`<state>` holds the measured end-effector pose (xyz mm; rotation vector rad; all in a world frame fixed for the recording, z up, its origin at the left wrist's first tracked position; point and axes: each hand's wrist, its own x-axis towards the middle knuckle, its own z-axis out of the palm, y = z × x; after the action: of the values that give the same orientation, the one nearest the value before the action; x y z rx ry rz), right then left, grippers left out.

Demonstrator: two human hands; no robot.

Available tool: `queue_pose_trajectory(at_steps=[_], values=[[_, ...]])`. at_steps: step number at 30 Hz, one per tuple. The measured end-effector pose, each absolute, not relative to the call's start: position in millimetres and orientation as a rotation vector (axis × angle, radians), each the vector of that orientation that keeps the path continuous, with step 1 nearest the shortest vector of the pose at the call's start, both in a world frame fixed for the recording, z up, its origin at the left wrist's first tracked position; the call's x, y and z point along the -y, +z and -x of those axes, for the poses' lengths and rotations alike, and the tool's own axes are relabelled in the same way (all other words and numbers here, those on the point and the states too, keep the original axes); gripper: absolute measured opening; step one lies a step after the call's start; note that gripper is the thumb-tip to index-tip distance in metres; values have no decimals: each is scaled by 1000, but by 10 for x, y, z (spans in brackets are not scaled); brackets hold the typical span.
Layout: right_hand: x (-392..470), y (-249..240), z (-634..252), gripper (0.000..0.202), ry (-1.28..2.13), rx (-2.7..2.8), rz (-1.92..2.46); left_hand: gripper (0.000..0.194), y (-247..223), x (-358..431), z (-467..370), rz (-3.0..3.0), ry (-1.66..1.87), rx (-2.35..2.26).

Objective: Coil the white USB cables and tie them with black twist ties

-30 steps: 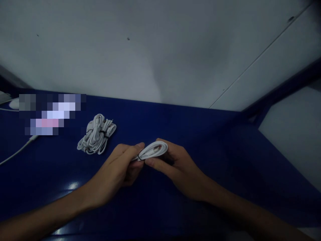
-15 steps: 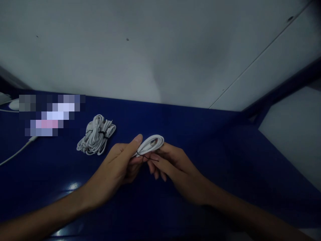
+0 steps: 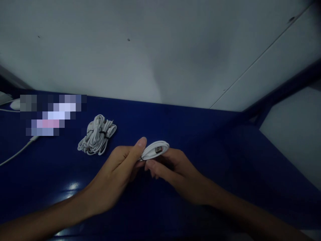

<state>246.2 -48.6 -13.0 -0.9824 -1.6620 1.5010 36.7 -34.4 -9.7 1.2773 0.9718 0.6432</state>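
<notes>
A white USB cable point(image 3: 150, 151), wound into a narrow loop, is gripped between the thumb and fingers of my left hand point(image 3: 119, 169). Its metal USB plug point(image 3: 158, 149) shows inside the loop's right end. A thin black tie point(image 3: 141, 159) crosses the cable near my left thumb. My right hand point(image 3: 177, 169) is closed at the cable's lower edge, its thumb and fingertips pinching at the tie, whose loose end is hidden there. Left of my hands, a pile of coiled white cables point(image 3: 97, 135) bound with black ties lies on the blue table.
The blue table point(image 3: 190, 124) meets a pale wall panel point(image 3: 140, 67) at the back. At the far left lie a blurred-out bright object point(image 3: 61, 110) and a white cord point(image 3: 18, 152) running from it. A blue frame bar point(image 3: 288, 88) slants up at the right.
The looped cable has turned slightly and moved right and down, so its plug shows more plainly. My right thumb has shifted left to the tie, and the tie's loose end has gone from sight.
</notes>
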Motion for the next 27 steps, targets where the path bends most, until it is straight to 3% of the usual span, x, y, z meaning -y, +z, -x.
queue_pose_trajectory(at_steps=[7, 27], values=[[477, -88, -2462, 34, 1383, 1841, 1000, 54, -38, 350, -404, -1329, 616, -964], [574, -122, -2425, 32, 1449, 1670, 1093, 60, 79, 341, -471, -1637, 719, -1051]])
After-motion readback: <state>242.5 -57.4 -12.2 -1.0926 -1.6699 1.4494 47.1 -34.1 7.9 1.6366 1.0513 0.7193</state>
